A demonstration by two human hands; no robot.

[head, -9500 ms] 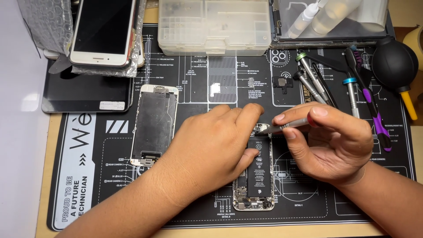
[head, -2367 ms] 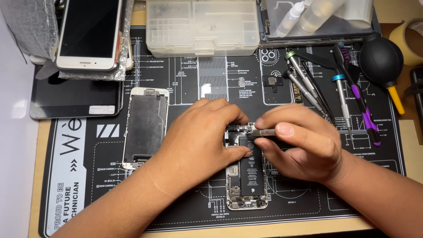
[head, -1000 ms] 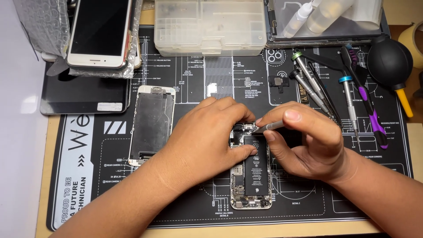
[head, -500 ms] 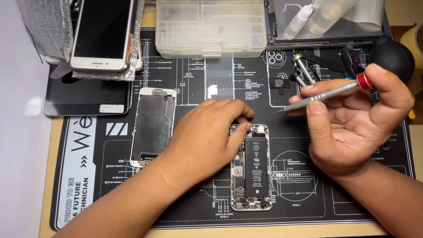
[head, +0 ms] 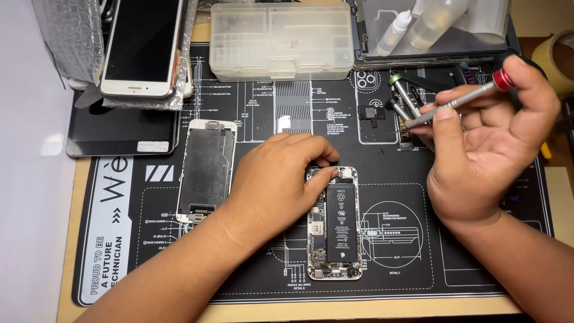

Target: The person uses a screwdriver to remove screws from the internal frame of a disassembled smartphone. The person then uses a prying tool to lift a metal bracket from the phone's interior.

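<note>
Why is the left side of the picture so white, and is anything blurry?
Head view: the pale surface left of the black mat is washed out by bright light; the left hand casts a soft shadow; the opened phone looks sharp; nothing is noticeably blurred.

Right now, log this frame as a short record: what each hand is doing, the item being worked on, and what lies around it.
left hand: left hand rests on the mat, fingers touching the top end of the opened phone
right hand: right hand raised above the mat, holding a red-capped screwdriver, tip pointing left
work item: opened phone lies flat, battery and boards exposed
beside it: detached screen panel, to the left
surface: black repair mat
far edge: clear parts box, white phone, spare screwdrivers
</note>
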